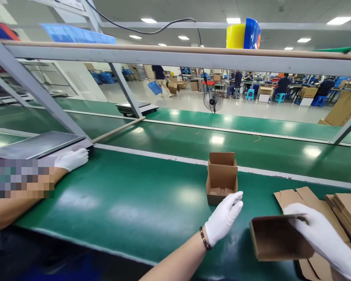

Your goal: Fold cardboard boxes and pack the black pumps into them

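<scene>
A small open cardboard box [221, 178] stands upright on the green conveyor belt [134, 195], its lid flap raised. My left hand [224, 217], in a white glove with a bead bracelet at the wrist, has its fingers stretched out and holds nothing; its fingertips are at the box's near right corner. My right hand [321, 239], also gloved, grips a partly folded cardboard box [280, 239] by its right side, low at the front right. Under it lie flat cardboard blanks [305, 197].
A co-worker's gloved hand [71, 159] rests by a metal tray [35, 144] at the left. A stack of flat cardboard [349, 208] lies at the far right. Grey frame bars [175, 58] cross overhead. A fan [213, 101] and seated people are beyond the belt.
</scene>
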`<state>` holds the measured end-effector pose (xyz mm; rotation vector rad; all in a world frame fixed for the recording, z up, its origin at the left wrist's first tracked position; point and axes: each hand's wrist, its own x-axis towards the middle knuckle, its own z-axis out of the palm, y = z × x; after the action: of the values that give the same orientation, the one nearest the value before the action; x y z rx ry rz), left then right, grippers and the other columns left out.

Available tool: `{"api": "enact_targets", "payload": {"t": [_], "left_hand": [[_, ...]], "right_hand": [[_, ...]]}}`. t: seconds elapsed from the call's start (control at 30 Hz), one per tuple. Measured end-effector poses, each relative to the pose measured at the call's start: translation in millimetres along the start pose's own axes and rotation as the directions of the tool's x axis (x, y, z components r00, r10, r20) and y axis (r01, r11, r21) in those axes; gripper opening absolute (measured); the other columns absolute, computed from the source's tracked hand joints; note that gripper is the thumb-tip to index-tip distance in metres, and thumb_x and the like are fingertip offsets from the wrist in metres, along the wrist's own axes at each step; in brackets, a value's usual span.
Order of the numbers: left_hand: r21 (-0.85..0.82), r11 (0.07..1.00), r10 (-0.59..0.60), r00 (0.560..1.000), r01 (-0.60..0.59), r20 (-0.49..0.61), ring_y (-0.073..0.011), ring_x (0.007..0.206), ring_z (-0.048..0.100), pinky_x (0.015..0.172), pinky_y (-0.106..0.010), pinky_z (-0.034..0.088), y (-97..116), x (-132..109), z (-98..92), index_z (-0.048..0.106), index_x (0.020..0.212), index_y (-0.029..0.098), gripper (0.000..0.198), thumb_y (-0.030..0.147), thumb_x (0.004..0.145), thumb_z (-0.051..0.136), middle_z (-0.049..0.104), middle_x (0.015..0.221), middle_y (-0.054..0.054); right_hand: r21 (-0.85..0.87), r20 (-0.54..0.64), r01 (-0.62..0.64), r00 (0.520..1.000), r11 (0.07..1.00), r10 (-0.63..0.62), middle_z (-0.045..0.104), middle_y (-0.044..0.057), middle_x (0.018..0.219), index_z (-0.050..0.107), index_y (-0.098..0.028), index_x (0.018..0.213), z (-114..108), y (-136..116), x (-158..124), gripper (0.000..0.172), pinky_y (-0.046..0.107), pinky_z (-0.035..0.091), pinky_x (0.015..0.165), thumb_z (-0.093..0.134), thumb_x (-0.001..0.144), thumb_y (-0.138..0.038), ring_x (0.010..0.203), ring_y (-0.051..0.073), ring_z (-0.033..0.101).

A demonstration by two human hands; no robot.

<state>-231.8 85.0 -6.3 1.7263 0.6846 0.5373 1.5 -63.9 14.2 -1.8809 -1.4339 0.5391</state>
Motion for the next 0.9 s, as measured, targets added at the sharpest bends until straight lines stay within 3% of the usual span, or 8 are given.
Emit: {"api": "enact_targets", "payload": {"t": [0.1,0.23,0.33,0.47,0.53,0.63,0.77,0.9], "left_hand": [[0.055,0.999,0.001,1.0,-0.001,-0.005,-0.0211,0.116,0.045,0.101,-0.038,0.036,-11,-11,8.2,0.035,0.135,0.02,0.059,0.052,0.086,0.041,0.047,0.126,-0.01],[0.141,0.986,-0.082,0.996,0.088,-0.047,-0.0206,0.098,0.052,0.09,-0.037,0.043,-18,-17,8.4,0.021,0.141,0.018,0.079,0.056,0.078,0.052,0.051,0.11,-0.009],[0.191,0.971,-0.142,0.989,0.146,-0.034,-0.0216,0.092,0.055,0.088,-0.038,0.043,-18,-14,6.9,0.017,0.142,0.02,0.084,0.054,0.076,0.055,0.057,0.103,-0.006],[0.15,0.982,-0.112,0.994,0.111,-0.007,-0.0234,0.11,0.05,0.098,-0.036,0.038,-20,-6,7.9,0.026,0.14,0.019,0.065,0.047,0.084,0.043,0.054,0.121,-0.009],[0.125,0.987,-0.099,0.995,0.102,-0.033,-0.0233,0.116,0.047,0.1,-0.035,0.036,-21,-5,7.9,0.028,0.139,0.018,0.062,0.045,0.085,0.042,0.049,0.129,-0.01],[0.118,0.986,-0.109,0.993,0.114,-0.05,-0.0228,0.112,0.05,0.097,-0.034,0.039,-24,-9,3.9,0.031,0.138,0.019,0.06,0.046,0.085,0.042,0.056,0.119,-0.009],[0.157,0.974,-0.146,0.984,0.161,-0.106,-0.0198,0.09,0.057,0.086,-0.033,0.046,-26,-24,-9.3,0.039,0.133,0.02,0.057,0.05,0.085,0.041,0.063,0.094,-0.005],[0.182,0.968,-0.138,0.974,0.171,-0.179,-0.0174,0.08,0.057,0.079,-0.032,0.047,-26,-37,-23.2,0.048,0.124,0.019,0.051,0.051,0.086,0.038,0.062,0.086,-0.004]], "right_hand": [[0.007,0.088,-0.077,0.993,0.997,0.076,0.063,0.005,0.099,0.064,-0.02,0.094,28,9,15,0.027,0.036,0.045,0.088,0.044,0.079,-0.032,0.095,0.024,0.057],[-0.025,-0.084,-0.197,0.977,0.98,0.194,0.051,0.005,0.124,0.055,-0.024,0.119,51,12,19,0.05,0.037,0.047,0.085,0.053,0.076,-0.051,0.089,0.022,0.058],[-0.071,-0.145,-0.271,0.955,0.96,0.259,0.048,0.005,0.128,0.051,-0.025,0.125,54,11,15,0.06,0.041,0.046,0.087,0.056,0.074,-0.056,0.09,0.024,0.058],[0.265,0.002,-0.208,0.977,0.942,0.215,0.053,0.009,0.123,0.052,-0.018,0.123,55,13,16,0.056,0.041,0.041,0.097,0.052,0.08,-0.053,0.106,0.027,0.053],[0.403,0.008,-0.156,0.986,0.902,0.168,0.051,0.008,0.126,0.053,-0.018,0.122,58,15,18,0.053,0.042,0.034,0.103,0.051,0.082,-0.052,0.116,0.026,0.046],[0.506,-0.015,-0.131,0.987,0.852,0.16,0.049,0.008,0.128,0.053,-0.019,0.122,68,16,19,0.052,0.043,0.031,0.105,0.054,0.081,-0.051,0.121,0.026,0.042],[0.547,0.013,-0.115,0.992,0.829,0.129,0.053,0.007,0.123,0.055,-0.02,0.119,82,5,21,0.046,0.042,0.037,0.101,0.054,0.082,-0.047,0.114,0.026,0.048],[0.403,0.065,-0.04,0.998,0.914,0.015,0.064,0.004,0.1,0.065,-0.021,0.094,68,-10,29,0.028,0.037,0.045,0.088,0.05,0.083,-0.041,0.095,0.025,0.057]]}}
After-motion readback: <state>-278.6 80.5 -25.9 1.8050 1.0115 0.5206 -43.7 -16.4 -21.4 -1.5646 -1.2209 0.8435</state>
